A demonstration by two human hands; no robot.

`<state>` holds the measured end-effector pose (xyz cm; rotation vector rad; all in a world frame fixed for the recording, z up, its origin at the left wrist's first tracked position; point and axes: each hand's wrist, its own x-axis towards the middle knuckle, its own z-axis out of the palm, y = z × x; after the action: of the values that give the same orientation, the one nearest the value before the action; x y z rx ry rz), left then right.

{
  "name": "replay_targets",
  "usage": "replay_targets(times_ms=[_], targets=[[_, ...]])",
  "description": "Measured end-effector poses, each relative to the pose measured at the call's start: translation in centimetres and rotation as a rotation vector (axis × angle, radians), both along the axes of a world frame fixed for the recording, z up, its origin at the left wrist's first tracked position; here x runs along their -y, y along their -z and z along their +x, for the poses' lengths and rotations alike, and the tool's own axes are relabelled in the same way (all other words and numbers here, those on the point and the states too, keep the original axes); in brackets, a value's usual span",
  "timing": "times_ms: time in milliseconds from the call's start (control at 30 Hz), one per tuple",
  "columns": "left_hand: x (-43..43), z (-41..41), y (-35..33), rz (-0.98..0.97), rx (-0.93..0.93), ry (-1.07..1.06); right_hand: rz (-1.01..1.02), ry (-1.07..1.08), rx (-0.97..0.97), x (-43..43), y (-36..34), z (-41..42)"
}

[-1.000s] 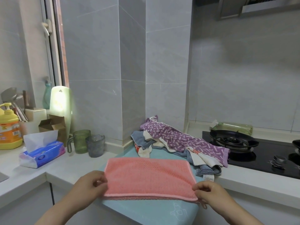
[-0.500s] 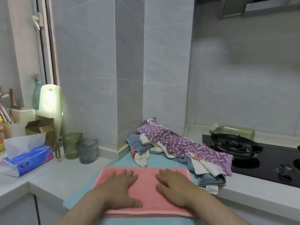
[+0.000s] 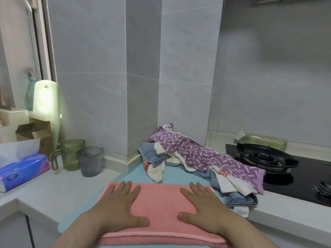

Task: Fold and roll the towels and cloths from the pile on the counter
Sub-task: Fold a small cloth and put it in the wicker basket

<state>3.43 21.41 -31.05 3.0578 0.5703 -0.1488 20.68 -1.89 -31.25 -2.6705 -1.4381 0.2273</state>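
Note:
A folded pink towel lies flat on a light blue cloth spread over the counter's near edge. My left hand presses flat on the towel's left half, fingers spread. My right hand presses flat on its right half in the same way. Behind the towel sits the pile of cloths: a purple patterned towel on top, with white, blue and striped pieces under it.
Left on the white counter stand a green mug, a grey cup and a blue tissue pack. A black gas hob lies right of the pile. A tiled wall corner rises behind.
One second ago both hands held the pink towel by its side edges. They then lay flat on its middle and have now slid apart toward its two ends.

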Motion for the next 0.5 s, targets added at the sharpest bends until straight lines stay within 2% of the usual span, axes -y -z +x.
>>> replay_targets(times_ms=[233,300,433,500], targets=[[-0.8,-0.3,0.4,-0.015,-0.002,-0.028,0.037,0.016,-0.018,0.3,0.1,0.0],[-0.6,-0.3,0.4,-0.016,0.022,-0.027,0.124,0.045,-0.045,0.7,0.2,-0.5],[0.1,-0.9,0.2,-0.014,0.177,0.018,0.483,0.291,0.014,2.2,1.4,-1.6],[0.5,-1.4,0.0,-0.007,0.265,0.074,0.491,0.455,0.035,2.9,1.5,-2.3]])
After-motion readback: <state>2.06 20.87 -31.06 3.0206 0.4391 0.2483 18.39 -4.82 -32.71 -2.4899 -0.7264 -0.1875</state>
